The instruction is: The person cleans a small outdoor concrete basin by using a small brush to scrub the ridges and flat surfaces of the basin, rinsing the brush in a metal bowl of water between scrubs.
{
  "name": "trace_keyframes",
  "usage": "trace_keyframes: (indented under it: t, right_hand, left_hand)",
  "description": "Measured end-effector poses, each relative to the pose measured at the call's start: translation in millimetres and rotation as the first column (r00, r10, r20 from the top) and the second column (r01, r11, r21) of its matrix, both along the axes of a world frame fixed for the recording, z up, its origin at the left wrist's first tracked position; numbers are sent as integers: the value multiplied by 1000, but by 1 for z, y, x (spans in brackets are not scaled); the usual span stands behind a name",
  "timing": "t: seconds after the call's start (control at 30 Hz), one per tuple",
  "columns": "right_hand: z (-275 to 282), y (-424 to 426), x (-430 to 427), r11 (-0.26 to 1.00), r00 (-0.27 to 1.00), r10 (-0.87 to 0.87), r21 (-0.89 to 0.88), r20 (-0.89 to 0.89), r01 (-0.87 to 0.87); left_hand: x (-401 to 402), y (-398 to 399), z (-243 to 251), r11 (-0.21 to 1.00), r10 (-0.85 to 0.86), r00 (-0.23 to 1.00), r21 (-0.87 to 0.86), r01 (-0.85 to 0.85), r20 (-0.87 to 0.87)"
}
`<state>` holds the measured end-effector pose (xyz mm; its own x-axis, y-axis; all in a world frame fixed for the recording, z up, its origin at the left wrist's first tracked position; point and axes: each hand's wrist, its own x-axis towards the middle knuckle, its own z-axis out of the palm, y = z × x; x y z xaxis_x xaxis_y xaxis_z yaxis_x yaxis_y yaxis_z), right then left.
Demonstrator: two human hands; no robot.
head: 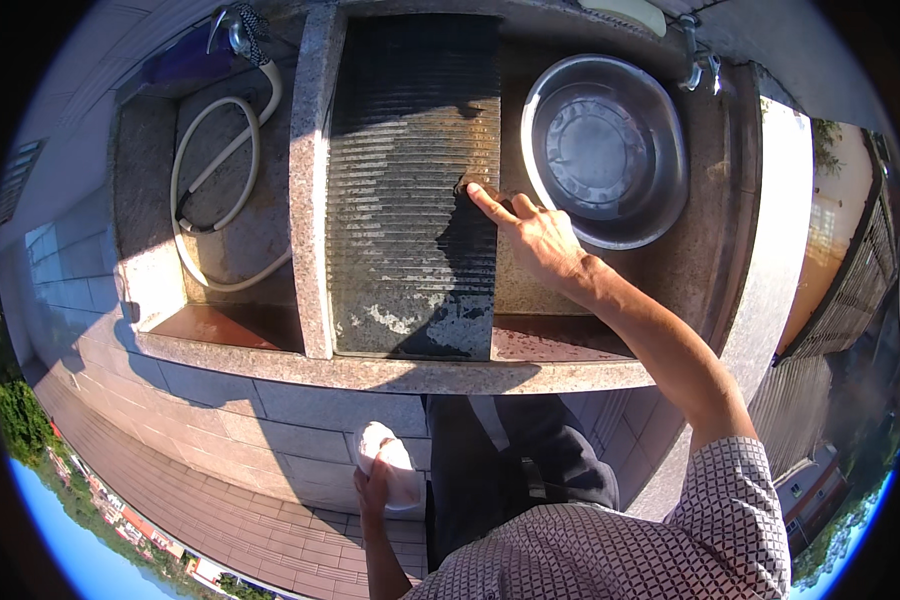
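Observation:
With its index finger stretched out, my right hand (541, 238) touches or hovers just over the right side of a ridged stone washboard slab (405, 225); its other fingers are curled and I see nothing in them. A small dark spot or object lies by the fingertip, too unclear to name. Down at my side, below the basin's front edge, my left hand (376, 484) holds a whitish, partly see-through item (396, 465), perhaps a plastic bag or container. A round stainless steel basin (664, 176) with what looks like shallow water stands right of the slab.
A cream hose (255, 172) lies coiled in the left stone sink compartment (150, 195), below a metal tap (234, 34). Another tap (691, 64) is on the wall at upper right. A stone divider (311, 187) and the front ledge (390, 375) bound the slab.

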<state>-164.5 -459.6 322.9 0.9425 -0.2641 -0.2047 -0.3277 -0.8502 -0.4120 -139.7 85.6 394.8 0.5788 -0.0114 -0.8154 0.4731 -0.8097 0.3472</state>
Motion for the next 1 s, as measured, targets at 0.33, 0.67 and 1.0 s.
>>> trace_keyframes:
  t: [0.33,0.67,1.0]
  right_hand:
    - [-2,-44,36,987,992,-123,-106,-28,119]
    - [39,-32,-2,967,995,-15,256,95,-10]
    - [-139,-219,-150,476,485,-871,112,-81,872]
  left_hand:
    - [1,-4,1,999,-9,1000,41,8,24]
    - [6,-1,7,1000,-9,1000,-22,9,-2]
    - [3,-22,6,995,-80,997,51,81,-17]
